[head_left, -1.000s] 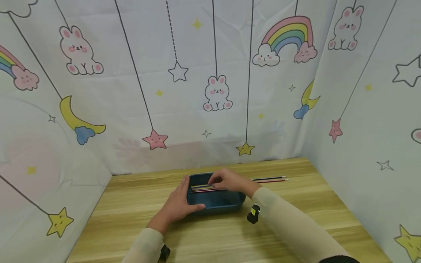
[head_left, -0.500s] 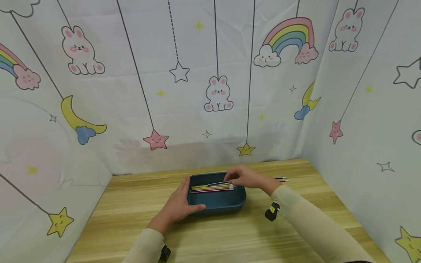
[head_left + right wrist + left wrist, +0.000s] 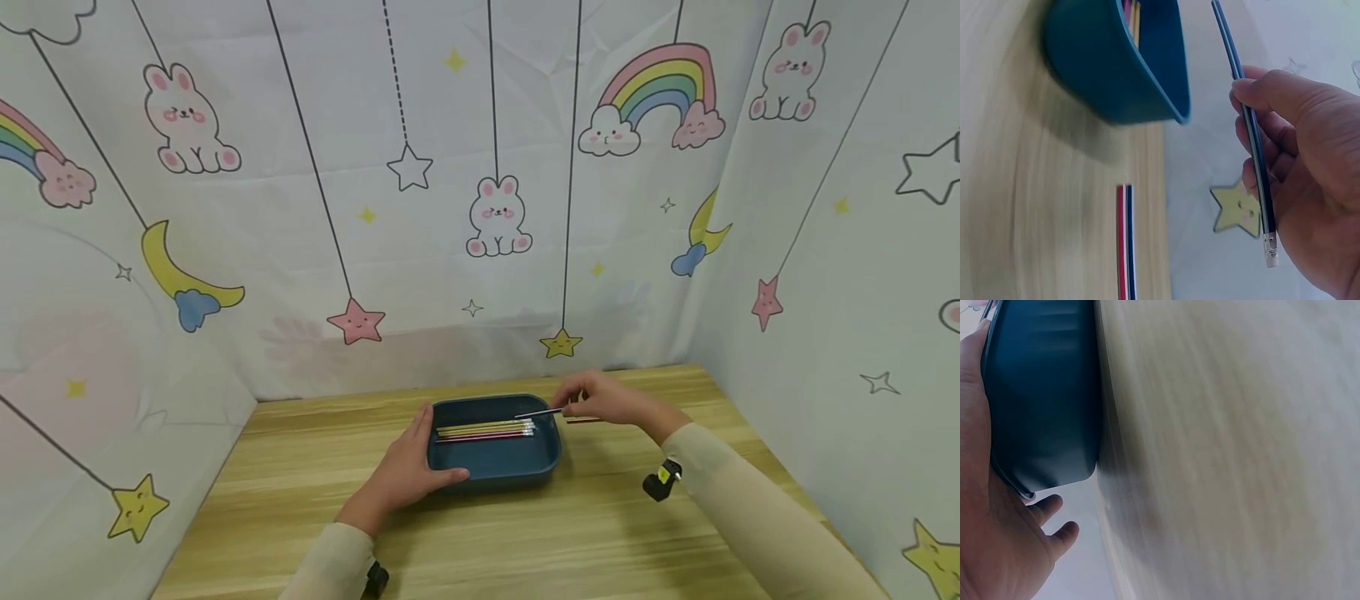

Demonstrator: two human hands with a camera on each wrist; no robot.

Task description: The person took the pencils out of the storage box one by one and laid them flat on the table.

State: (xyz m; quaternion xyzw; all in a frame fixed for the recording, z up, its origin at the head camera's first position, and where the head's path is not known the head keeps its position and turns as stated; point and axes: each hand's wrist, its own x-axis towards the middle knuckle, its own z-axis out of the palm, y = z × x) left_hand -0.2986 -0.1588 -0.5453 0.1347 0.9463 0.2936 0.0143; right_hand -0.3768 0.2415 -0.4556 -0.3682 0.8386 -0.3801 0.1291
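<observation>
Item: one dark teal, open-topped rectangular box (image 3: 498,481) with rounded corners and a smooth finish, standing on a wood-grain table (image 3: 480,550) at the lower centre of the head view. Contents: a small bundle of slim yellow and red pencils (image 3: 483,431), lying side by side across the box floor, white-ended tips towards the right of the frame; exact count not legible. Item: one slim dark blue pencil (image 3: 1251,128) with pale stripes, a silvery band and a white eraser, held aloft; in the head view its far end reaches over the right end of the box. Right hand (image 3: 606,400): just right of the box, pinching the dark blue pencil between thumb and fingers; in the right wrist view the eraser end sits at lower right, near the palm. Left hand (image 3: 408,467): at the left end of the box, fingers extended against that end, thumb laid along the near rim, steadying it by touch. Item: two further slim pencils, one red (image 3: 1121,237) and one dark blue with white striping (image 3: 1130,237), parallel on the table, lower centre of the right wrist view, apart from the box. Backing: white cloth (image 3: 427,258) printed with rabbits, stars and rainbows.
</observation>
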